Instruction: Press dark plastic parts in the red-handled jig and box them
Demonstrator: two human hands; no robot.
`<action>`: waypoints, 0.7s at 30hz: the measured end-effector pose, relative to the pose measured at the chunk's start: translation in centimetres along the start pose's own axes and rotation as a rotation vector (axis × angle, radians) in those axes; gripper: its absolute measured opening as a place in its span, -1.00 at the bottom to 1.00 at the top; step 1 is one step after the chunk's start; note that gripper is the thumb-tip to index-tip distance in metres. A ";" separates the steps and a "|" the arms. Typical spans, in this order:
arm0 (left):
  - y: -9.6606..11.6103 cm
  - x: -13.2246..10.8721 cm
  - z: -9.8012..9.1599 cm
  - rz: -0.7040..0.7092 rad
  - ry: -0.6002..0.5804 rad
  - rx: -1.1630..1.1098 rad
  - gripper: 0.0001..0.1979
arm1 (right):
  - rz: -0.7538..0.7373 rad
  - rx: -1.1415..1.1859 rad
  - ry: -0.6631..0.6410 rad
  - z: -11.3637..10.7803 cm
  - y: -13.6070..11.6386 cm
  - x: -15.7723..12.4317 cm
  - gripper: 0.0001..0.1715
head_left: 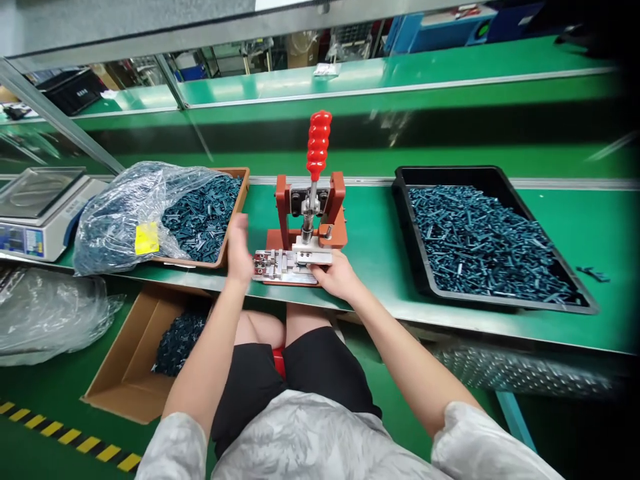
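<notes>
A clamp press (300,233) with brown-red side posts and an upright red ribbed handle (319,143) stands on the green bench in front of me. At its front is a metal jig (280,265) with small blocks and slots. My right hand (340,275) is at the jig's right end, thumb against the front and fingers curled behind; what lies between them is hidden. Just left of the jig, my left hand (240,250) is raised and slightly blurred, fingers stretched upward, beside the brown tray (244,190) of small dark teal plastic pieces (200,217).
To the right, a black tray (435,290) holds many similar pieces, with a few loose ones (593,274) beside it. Clear plastic bag (117,207) covers part of the brown tray. A weighing scale (45,213) stands far left. Below is an open cardboard box (120,360).
</notes>
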State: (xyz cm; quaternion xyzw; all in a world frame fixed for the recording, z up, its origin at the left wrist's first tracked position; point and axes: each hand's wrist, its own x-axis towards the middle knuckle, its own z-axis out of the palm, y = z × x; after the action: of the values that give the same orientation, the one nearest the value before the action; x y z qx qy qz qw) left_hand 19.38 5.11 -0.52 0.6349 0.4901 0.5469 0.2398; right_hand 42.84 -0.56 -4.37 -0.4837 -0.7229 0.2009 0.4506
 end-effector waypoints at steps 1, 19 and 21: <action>0.4 -0.1 1.1 0.004 -0.112 0.022 -0.30 | 0.007 0.005 -0.005 0.0 0.0 0.0 -0.76; 9.7 2.7 3.2 0.011 0.001 -0.209 -0.48 | 0.290 0.105 -0.240 -1.3 1.2 1.4 -0.54; 13.9 3.8 3.5 0.110 -0.059 -0.315 -0.43 | 0.285 0.093 -0.240 -1.2 1.9 1.4 -0.52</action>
State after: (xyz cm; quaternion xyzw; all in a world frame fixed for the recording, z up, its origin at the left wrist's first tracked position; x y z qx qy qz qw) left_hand 27.32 3.68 11.87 0.6312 0.3555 0.6106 0.3201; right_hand 44.69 1.38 -4.46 -0.5323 -0.6856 0.3521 0.3503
